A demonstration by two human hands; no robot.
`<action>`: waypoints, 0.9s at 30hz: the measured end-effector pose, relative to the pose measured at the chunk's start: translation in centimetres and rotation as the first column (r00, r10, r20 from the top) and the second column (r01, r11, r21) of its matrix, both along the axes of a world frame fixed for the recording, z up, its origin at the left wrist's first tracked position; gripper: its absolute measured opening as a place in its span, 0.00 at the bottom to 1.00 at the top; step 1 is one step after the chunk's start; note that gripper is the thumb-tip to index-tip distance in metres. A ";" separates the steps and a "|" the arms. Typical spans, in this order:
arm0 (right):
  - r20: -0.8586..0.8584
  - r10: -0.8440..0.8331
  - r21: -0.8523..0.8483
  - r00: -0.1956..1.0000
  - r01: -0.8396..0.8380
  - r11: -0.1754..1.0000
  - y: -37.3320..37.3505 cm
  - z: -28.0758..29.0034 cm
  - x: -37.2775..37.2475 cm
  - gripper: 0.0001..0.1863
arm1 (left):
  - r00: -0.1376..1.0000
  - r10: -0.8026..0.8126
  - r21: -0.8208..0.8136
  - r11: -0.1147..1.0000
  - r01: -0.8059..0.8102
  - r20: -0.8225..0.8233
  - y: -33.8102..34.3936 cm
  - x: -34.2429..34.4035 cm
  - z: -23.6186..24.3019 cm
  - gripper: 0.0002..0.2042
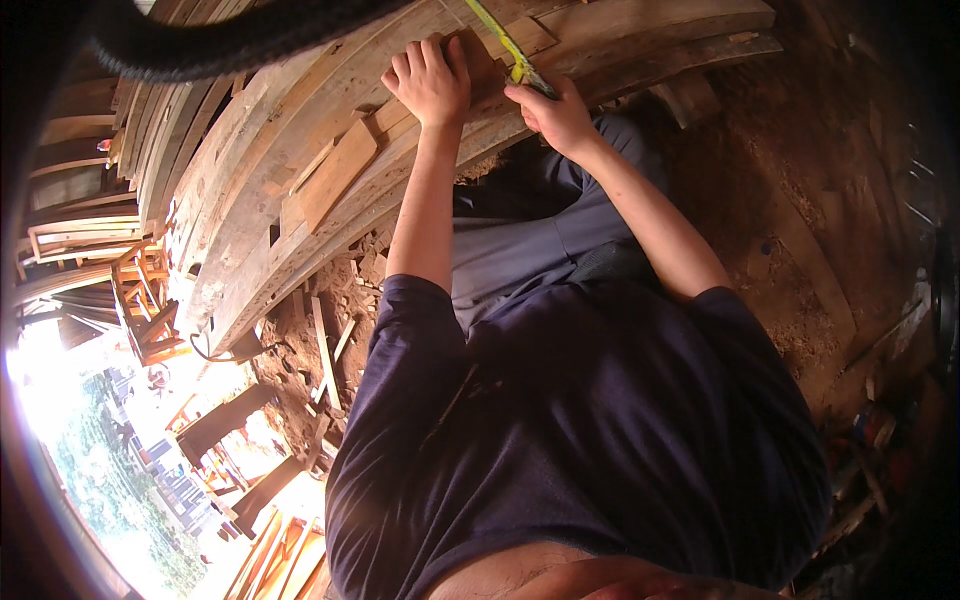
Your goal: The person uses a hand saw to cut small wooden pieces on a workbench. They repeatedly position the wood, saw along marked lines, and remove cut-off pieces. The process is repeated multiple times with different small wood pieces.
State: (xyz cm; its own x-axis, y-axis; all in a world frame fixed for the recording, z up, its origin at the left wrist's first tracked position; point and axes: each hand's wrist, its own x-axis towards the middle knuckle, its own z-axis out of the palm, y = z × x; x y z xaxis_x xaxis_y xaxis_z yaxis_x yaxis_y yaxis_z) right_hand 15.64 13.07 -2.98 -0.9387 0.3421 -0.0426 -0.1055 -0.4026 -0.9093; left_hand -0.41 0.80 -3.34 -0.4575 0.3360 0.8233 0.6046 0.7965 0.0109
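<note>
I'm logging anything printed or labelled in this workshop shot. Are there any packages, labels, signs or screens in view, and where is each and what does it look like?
No packages, signs or screens show.
Tape measure: the only marked thing, a narrow yellow strip with fine dark marks, running across the wooden planks at the top, pinched by the right hand.
Left hand: rests on a small unmarked wooden block beside the tape.

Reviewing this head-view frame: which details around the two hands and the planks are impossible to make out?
- Yellow-green strip held by the right hand: its upper end is cut off by the top edge, and its kind is unclear.
- Small wood block under the left hand: mostly covered by the fingers.
- Right side of the floor: lost in shadow.
- Lower left: washed out by daylight glare.
</note>
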 end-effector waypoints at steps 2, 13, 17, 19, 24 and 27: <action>-0.001 0.009 -0.098 1.000 -0.009 0.995 -0.1 -0.3 0.8 0.15 | 1.000 -0.004 0.006 1.000 0.003 0.006 0.1 0.0 0.0 0.13; 0.072 0.128 -0.102 0.989 -0.120 0.987 0.4 -2.1 9.4 0.14 | 0.995 0.019 -0.017 1.000 -0.017 0.097 0.1 -0.3 0.2 0.14; 0.096 0.082 0.109 0.992 -0.093 0.990 0.3 -0.3 8.6 0.15 | 0.999 -0.014 0.035 0.999 0.012 0.043 0.1 -0.1 0.2 0.13; 0.051 0.019 0.338 0.999 -0.036 0.940 0.4 0.4 7.0 0.15 | 1.000 -0.008 0.058 0.998 0.007 0.008 0.0 0.1 0.2 0.13; 0.066 0.003 0.497 0.998 -0.036 0.867 1.1 -0.5 2.8 0.15 | 0.999 0.028 0.078 0.997 -0.026 -0.033 0.0 0.4 0.3 0.12; 0.008 0.018 0.412 1.000 -0.020 0.911 1.1 -1.5 2.8 0.15 | 0.995 0.103 0.050 0.993 -0.102 -0.003 0.0 0.2 0.3 0.10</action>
